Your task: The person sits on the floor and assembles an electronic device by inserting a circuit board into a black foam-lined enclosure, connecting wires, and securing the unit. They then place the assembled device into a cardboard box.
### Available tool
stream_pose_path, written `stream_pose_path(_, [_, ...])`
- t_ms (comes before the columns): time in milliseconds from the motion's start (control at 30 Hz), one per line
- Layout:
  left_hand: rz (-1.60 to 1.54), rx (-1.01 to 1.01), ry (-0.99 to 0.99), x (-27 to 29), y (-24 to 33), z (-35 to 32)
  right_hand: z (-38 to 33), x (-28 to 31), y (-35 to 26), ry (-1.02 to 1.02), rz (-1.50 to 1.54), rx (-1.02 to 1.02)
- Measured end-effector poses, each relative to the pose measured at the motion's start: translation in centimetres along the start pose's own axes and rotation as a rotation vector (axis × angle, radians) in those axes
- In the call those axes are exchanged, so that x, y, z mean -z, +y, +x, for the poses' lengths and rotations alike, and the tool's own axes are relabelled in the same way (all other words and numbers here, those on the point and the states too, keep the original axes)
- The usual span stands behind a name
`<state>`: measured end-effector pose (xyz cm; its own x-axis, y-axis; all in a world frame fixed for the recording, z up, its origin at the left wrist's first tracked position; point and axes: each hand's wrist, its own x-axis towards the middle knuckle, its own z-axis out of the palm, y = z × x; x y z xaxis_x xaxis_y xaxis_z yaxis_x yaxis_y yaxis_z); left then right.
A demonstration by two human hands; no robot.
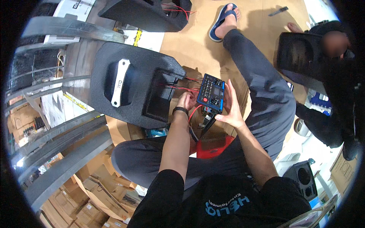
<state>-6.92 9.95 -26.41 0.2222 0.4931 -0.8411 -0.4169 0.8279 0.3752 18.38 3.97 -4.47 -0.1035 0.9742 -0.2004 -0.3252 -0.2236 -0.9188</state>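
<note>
A black control panel (210, 91) with blue edges, rows of buttons, knobs and a small screen is tilted up between my hands. My right hand (232, 110) grips its right side, thumb near the lower corner and fingers along the edge. At the panel's left side, close to the red wires (182, 88), my left hand (186, 101) is closed with curled fingertips; what they pinch is hidden. Red and black wires run from the panel into the rectangular opening of a black speaker cabinet (144, 60) lying on its side. A circuit board (207, 117) shows under the panel.
Another black cabinet (152, 15) with red wires lies at the far side. At right, a person in dark clothes sits by a black speaker box (298, 57). A flat tool (278, 11) lies on the cardboard (258, 22). Metal rails (64, 152) run along the left.
</note>
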Motion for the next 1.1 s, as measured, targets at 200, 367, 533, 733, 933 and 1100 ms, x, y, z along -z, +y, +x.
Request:
stream_pose_path(200, [0.764, -0.411, 0.116, -4.0, 4.1, 1.4, -0.4, 0.4, 0.1, 0.016, -0.066, -0.025])
stream_pose_path(367, [1.184, -0.786, -0.075, -6.1, 5.7, -0.2, -0.2, 0.5, -0.1, 0.04, -0.067, -0.005])
stream_pose_path(533, [1.247, -0.812, -0.02, -0.7, 0.2, -2.5, -0.4, 0.5, 0.1, 0.029, -0.026, 0.017])
stream_pose_path(733, [0.59, -0.87, 0.216, -0.8, -1.5, -5.7, -0.2, 0.5, 0.4, 0.011, 0.057, 0.043])
stream_pose_path(933, [0.236, -0.677, 0.046, -2.9, -0.1, -10.9, 0.0, 0.7, 0.1, 0.029, 0.146, 0.027])
stream_pose_path(1100, [0.329, -0.64, 0.11, -4.1, -0.8, -13.3, -0.1, 0.8, 0.3, 0.047, 0.13, 0.017])
